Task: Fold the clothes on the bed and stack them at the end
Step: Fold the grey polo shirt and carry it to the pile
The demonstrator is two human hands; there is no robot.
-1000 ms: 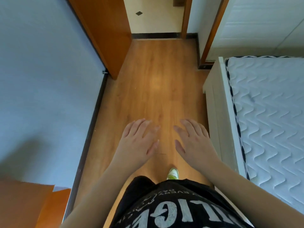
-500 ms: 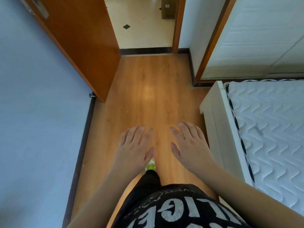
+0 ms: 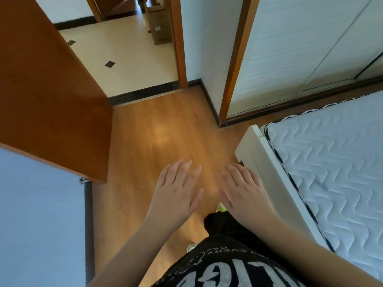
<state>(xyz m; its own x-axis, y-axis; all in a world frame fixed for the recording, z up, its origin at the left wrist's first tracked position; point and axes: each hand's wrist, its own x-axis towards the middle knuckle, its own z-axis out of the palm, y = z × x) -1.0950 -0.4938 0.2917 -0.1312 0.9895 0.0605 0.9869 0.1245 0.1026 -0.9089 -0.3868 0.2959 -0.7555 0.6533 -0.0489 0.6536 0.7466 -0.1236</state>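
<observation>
My left hand [image 3: 176,191] and my right hand [image 3: 243,190] are held out flat, palms down, side by side above the wooden floor, fingers slightly apart, holding nothing. The bed [image 3: 331,162], a white frame with a bare quilted white mattress, stands to the right of my right hand, its corner close to my fingers. No clothes show on the part of the mattress in view.
An orange wooden door [image 3: 51,90] stands open on the left against a pale blue wall [image 3: 37,224]. The doorway ahead leads to a cream tiled floor [image 3: 128,59] with a cardboard box [image 3: 158,25]. White sliding wardrobe doors [image 3: 300,48] stand beyond the bed.
The view has moved forward and tilted up towards the doorway; the door and bed corner are nearer. Both hands stay flat and empty in front of me.
</observation>
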